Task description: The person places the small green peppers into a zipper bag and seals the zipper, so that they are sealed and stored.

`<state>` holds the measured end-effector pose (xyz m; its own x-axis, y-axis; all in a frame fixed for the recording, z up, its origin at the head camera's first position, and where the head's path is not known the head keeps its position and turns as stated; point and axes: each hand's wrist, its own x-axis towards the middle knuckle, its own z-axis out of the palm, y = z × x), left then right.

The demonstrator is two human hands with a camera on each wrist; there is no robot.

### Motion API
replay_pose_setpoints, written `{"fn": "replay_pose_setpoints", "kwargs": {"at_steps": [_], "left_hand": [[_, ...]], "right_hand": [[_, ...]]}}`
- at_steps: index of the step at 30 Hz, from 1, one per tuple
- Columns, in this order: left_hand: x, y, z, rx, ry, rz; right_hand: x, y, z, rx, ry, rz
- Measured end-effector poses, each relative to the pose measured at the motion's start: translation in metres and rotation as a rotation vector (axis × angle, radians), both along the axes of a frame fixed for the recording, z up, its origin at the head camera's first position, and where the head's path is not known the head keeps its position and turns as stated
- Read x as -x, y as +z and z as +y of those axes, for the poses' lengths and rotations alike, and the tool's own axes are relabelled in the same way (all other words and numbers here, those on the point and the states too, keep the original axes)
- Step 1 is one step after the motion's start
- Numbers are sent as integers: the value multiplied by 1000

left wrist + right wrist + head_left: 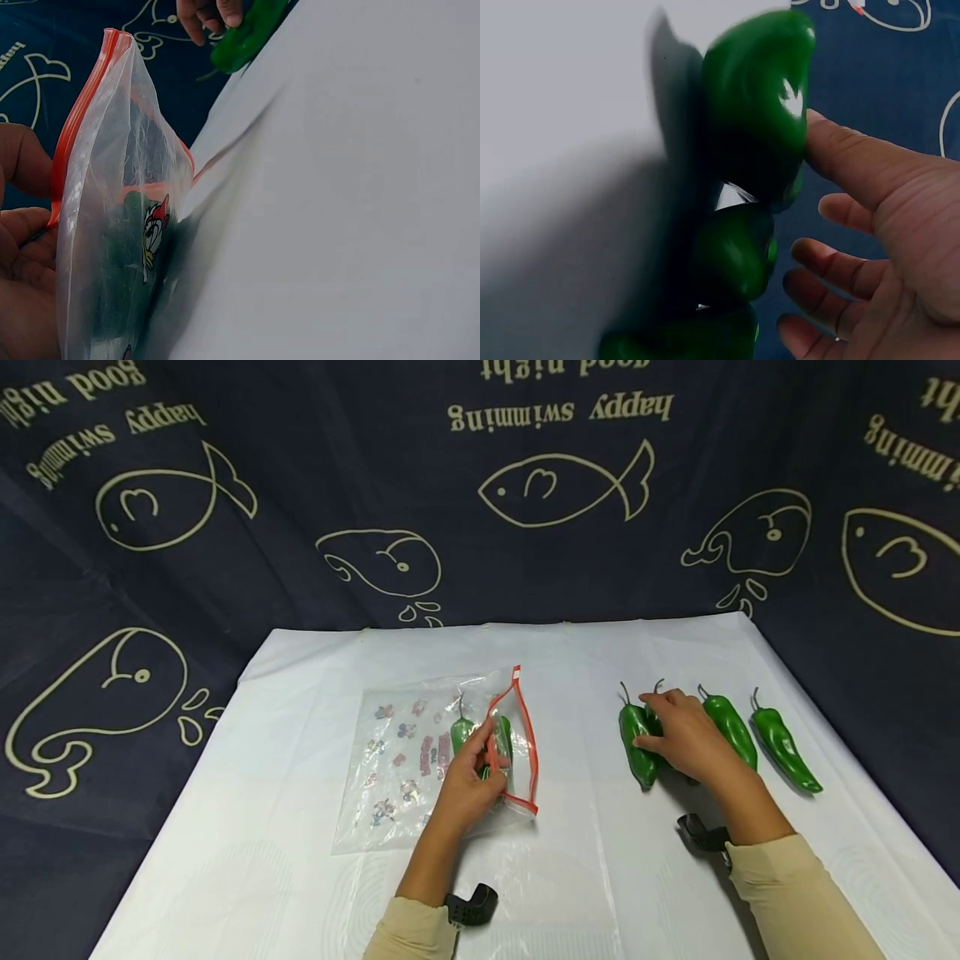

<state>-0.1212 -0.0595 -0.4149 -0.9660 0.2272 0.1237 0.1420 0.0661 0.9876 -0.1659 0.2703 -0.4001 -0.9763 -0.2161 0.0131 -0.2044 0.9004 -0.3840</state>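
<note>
A clear zip bag [397, 752] with printed cartoon figures lies on the table, its red-edged mouth [532, 743] gaping to the right. Green peppers [462, 737] show through its plastic. My left hand [468, 785] pinches the bag by its red zip edge; the left wrist view shows thumb and fingers [26, 225] at that strip. Over the loose green peppers hovers my right hand [686, 735], thumb beside the leftmost pepper [637, 752], partly covering the second pepper [652, 721]. In the right wrist view the thumb meets one pepper [757, 90], while the other fingers stand apart.
Two more green peppers, one nearer [729, 727] and one at the far right [783, 747], lie right of my right hand. A white cloth covers the table [570, 877]. A dark curtain [465, 577] with fish and whale drawings hangs behind it.
</note>
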Motion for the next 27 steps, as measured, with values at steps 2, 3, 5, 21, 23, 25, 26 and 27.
{"fn": "replay_pose_setpoints", "kwargs": {"at_steps": [2, 3, 5, 21, 23, 25, 26, 27], "left_hand": [[3, -8, 0, -2, 3, 1], [5, -13, 0, -1, 7, 4], [9, -22, 0, 10, 19, 13], [12, -33, 1, 21, 32, 29], [9, -24, 2, 22, 25, 21], [4, -13, 1, 25, 19, 12], [2, -8, 1, 33, 17, 12], [0, -2, 1, 35, 12, 6]], "right_hand": [[0, 0, 0, -11, -2, 4], [0, 0, 0, -16, -3, 4], [0, 0, 0, -21, -6, 4], [6, 3, -6, -3, -29, -81], [6, 3, -7, -4, -35, -90], [7, 3, -8, -2, -42, -96], [7, 2, -8, -2, -44, -100], [7, 2, -8, -3, -45, -103]]}}
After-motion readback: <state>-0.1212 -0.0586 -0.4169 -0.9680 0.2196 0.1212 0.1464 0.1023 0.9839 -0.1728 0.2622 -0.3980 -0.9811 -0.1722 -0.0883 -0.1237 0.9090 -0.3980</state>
